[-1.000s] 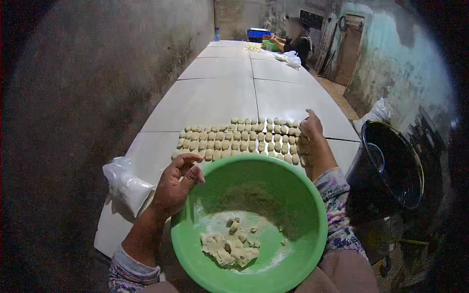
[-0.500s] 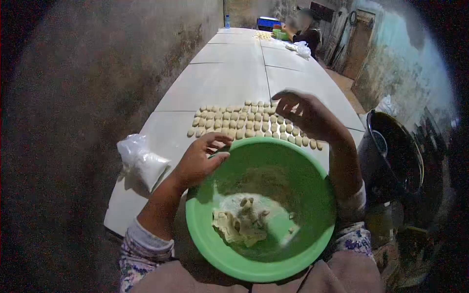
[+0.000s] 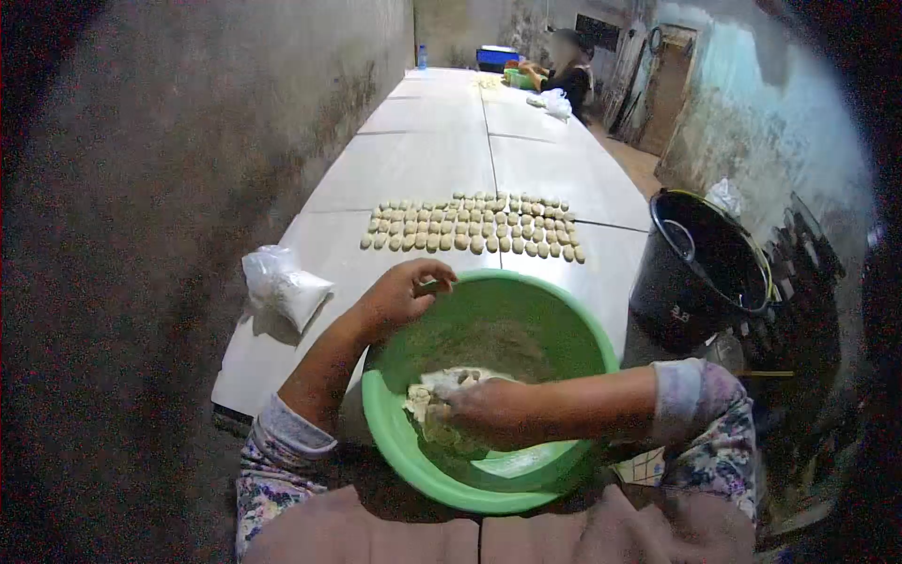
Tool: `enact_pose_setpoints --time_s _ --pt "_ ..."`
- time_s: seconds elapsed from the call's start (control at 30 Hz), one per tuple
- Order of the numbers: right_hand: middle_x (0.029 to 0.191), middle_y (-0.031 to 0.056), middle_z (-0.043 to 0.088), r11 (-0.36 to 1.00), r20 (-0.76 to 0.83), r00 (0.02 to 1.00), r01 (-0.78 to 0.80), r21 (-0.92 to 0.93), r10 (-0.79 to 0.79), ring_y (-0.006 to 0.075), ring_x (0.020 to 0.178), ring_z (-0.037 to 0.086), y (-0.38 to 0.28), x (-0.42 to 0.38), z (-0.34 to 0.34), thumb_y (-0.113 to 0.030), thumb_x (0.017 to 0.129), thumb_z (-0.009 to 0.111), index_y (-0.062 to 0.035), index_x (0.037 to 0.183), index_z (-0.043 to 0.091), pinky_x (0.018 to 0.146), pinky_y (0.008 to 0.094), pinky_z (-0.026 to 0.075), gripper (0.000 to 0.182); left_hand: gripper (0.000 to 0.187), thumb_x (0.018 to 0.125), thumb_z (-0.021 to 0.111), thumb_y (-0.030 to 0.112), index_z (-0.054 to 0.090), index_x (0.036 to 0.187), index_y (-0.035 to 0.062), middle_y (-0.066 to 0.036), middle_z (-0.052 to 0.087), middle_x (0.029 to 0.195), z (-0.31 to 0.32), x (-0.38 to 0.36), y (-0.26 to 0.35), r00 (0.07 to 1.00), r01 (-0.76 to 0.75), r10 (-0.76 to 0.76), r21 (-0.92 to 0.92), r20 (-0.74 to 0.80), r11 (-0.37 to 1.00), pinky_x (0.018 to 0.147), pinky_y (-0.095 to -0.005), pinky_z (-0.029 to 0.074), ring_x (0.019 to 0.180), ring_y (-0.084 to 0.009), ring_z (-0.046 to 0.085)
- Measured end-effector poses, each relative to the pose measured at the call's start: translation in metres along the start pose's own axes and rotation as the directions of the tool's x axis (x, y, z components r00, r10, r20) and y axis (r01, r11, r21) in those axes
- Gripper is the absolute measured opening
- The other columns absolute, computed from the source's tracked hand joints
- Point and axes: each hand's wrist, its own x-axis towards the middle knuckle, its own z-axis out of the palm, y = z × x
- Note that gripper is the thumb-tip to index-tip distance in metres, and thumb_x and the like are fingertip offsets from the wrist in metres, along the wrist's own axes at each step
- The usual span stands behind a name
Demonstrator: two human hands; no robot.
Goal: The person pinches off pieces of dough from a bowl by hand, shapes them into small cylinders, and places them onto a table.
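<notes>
Left hand: the left hand is at the upper left rim of the basin, fingers loosely bent and parted, nothing in its grasp.
Right hand: the right hand is down inside the basin, fingers at the dough; whether they pinch any of it I cannot tell (the back of the hand hides them).
Basin: the green basin is at the near end of the surface, close against the person's body.
Dough: the dough lies low in the basin, white powder beside it.
Dough pieces: the small dough pieces lie in rows beyond the basin.
Sides: a plastic bag of white powder at left; a black bucket at right.
Far end: a co-worker, seen beside the surface.
</notes>
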Motion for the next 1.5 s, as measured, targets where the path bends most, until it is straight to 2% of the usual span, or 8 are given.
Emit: enact_pose_setpoints --time_s 0.07,0.53,0.67,0.87,0.97,1.07,1.27,1.5 --pt "0.105 0.0223 0.054 0.873 0.145 0.973 0.223 -0.434 -0.177 0.0338 0.092 0.061 -0.008 -0.003 -0.001 -0.017 0.082 0.053 0.0028 0.119 0.046 0.068 0.0424 0.053 0.043 0.035 0.074 0.055 -0.009 0.058 0.107 0.0017 -0.012 0.059 0.11 0.001 -0.008 0.005 0.997 -0.081 0.082 0.112 -0.005 0.99 0.09 -0.0347 0.05 0.098 -0.0215 0.062" --pt "0.096 0.0187 0.055 0.975 0.071 0.975 -0.214 0.062 0.209 0.0338 0.093 0.06 -0.022 -0.036 -0.032 -0.01 0.084 0.054 0.0006 0.106 0.054 0.073 0.0452 0.053 0.024 0.028 0.073 0.069 0.009 0.063 0.1 0.0066 -0.016 0.059 0.105 0.042 -0.066 0.064 0.969 -0.181 0.246 0.654 -0.008 0.734 0.088 -0.0419 0.046 0.099 -0.0332 0.058" --pt "0.095 0.0161 0.058 0.932 -0.216 0.969 0.032 -0.361 -0.117 0.0339 0.087 0.063 -0.041 -0.057 -0.048 -0.009 0.083 0.055 -0.0057 0.106 0.058 0.073 0.0412 0.053 0.023 0.04 0.083 0.066 0.02 0.054 0.117 0.0032 -0.019 0.054 0.116 0.081 -0.089 0.122 0.997 0.082 -0.081 0.021 -0.02 0.996 0.099 -0.0397 0.039 0.112 -0.0311 0.053" --pt "0.087 0.0122 0.066 0.901 -0.265 0.96 -0.188 -0.392 0.085 0.0325 0.073 0.066 -0.046 -0.072 -0.032 -0.018 0.085 0.056 -0.0142 0.114 0.051 0.059 0.0422 0.052 0.029 0.075 0.082 0.07 0.028 0.027 0.139 0.0019 -0.026 0.039 0.133 0.114 -0.136 0.159 0.999 0.006 0.007 0.235 -0.054 0.972 0.105 -0.0432 0.034 0.124 -0.0381 0.041" --pt "0.087 0.0107 0.067 0.945 -0.395 0.9 -0.272 -0.183 0.183 0.0321 0.068 0.066 -0.043 -0.073 -0.024 -0.021 0.089 0.056 -0.0139 0.115 0.05 0.058 0.0423 0.053 0.028 0.085 0.08 0.073 0.029 0.021 0.141 0.0024 -0.027 0.036 0.135 0.123 -0.135 0.157 0.997 -0.013 0.035 0.302 -0.067 0.953 0.105 -0.0451 0.033 0.125 -0.0404 0.04" --pt "0.105 0.0181 0.063 0.94 -0.427 0.894 0.25 0.231 -0.133 0.0235 0.088 0.065 -0.024 -0.071 -0.013 -0.034 0.096 0.049 -0.0022 0.116 0.046 0.067 0.0394 0.052 0.038 0.089 0.079 0.074 0.03 0.018 0.142 0.0017 -0.028 0.034 0.136 0.126 -0.13 0.144 0.997 -0.01 0.044 0.435 -0.07 0.9 0.104 -0.0472 0.035 0.125 -0.042 0.04" --pt "0.106 0.0189 0.061 0.695 -0.212 0.975 0.104 0.711 0.071 0.0275 0.099 0.06 -0.025 -0.066 -0.005 -0.027 0.1 0.04 0.0028 0.114 0.044 0.085 0.0401 0.048 0.033 0.067 0.076 0.071 0.022 0.038 0.13 -0.0008 -0.024 0.054 0.117 0.13 -0.123 0.122 0.997 0.032 0.015 0.577 -0.076 0.816 0.088 -0.0468 0.044 0.107 -0.0386 0.054" --pt "0.078 0.0173 0.064 0.948 -0.072 0.965 -0.261 -0.183 0.252 0.0364 0.073 0.065 -0.054 -0.081 -0.03 -0.026 0.09 0.047 -0.0125 0.103 0.058 0.06 0.0489 0.051 0.021 0.029 0.08 0.058 0.03 0.06 0.088 0.0014 -0.022 0.062 0.08 0.125 -0.11 0.143 0.956 0.122 -0.272 0.688 0.114 0.715 0.07 -0.0488 0.046 0.075 -0.0388 0.061"
